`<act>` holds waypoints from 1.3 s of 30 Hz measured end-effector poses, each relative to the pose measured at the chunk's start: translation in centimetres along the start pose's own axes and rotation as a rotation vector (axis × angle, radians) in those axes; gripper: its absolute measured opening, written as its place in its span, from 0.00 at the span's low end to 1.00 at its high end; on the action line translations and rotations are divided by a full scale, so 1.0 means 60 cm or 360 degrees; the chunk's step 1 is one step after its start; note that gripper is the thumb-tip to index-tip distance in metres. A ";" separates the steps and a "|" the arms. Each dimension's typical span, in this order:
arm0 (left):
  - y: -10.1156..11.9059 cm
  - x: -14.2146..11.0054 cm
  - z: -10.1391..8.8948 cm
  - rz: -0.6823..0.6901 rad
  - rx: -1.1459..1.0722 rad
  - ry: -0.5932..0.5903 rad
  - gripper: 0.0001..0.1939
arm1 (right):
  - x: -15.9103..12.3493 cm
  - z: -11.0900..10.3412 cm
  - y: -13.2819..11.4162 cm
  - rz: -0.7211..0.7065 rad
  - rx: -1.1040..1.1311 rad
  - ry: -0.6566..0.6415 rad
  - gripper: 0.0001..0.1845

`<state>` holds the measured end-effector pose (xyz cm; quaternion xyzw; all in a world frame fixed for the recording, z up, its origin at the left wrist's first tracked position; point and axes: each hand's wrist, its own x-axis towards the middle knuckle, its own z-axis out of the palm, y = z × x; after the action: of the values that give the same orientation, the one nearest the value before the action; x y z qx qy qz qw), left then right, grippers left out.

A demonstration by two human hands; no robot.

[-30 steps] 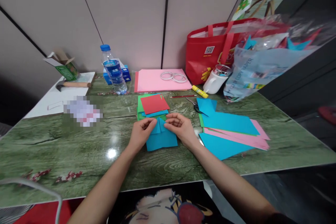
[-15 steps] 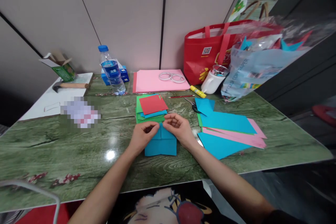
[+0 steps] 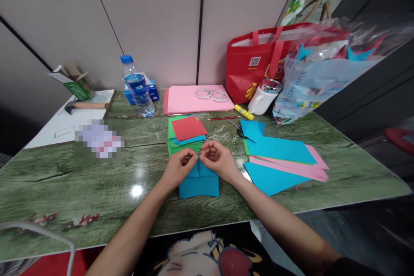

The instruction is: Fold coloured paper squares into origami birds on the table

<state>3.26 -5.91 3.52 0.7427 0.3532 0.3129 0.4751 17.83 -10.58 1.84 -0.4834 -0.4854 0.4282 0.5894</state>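
A folded sheet of blue paper (image 3: pixel 199 186) with a crease down its upper middle lies before me on the table. At its top edge, my left hand (image 3: pixel 180 166) pinches the paper between thumb and forefinger. My right hand (image 3: pixel 220 161) pinches the same edge just to the right, its other fingers curled. The two pairs of fingertips almost meet and cover part of the paper's top. Directly behind the hands is a stack of green and blue squares with a red paper square (image 3: pixel 189 128) on top.
Blue and pink sheets (image 3: pixel 284 150) lie to the right, near scissors (image 3: pixel 239 132), a glue stick (image 3: pixel 244 112) and a pencil (image 3: pixel 224 118). Farther back are a white mug (image 3: pixel 261 100), a red bag (image 3: pixel 241 69), pink paper (image 3: pixel 184 98) and a water bottle (image 3: pixel 139 88). A hammer (image 3: pixel 89 105) lies left.
The blue paper has shifted slightly toward me, and its lower edge sits a little nearer. Both hands stay pinched at its top edge.
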 end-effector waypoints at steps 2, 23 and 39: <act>-0.001 -0.001 0.000 0.0007 0.0034 0.0006 0.10 | -0.001 0.000 0.000 0.0007 0.0006 -0.0026 0.13; -0.009 0.001 -0.009 -0.0248 -0.0523 0.0086 0.27 | 0.013 -0.019 0.013 0.0192 -0.0100 0.0082 0.21; -0.023 0.001 -0.005 0.0045 0.0012 0.0241 0.19 | 0.000 -0.008 -0.003 -0.0215 -0.0432 0.0120 0.23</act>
<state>2.73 -5.32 2.38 0.7236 0.3787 0.3734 0.4399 18.31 -10.70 1.99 -0.5406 -0.5478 0.2997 0.5638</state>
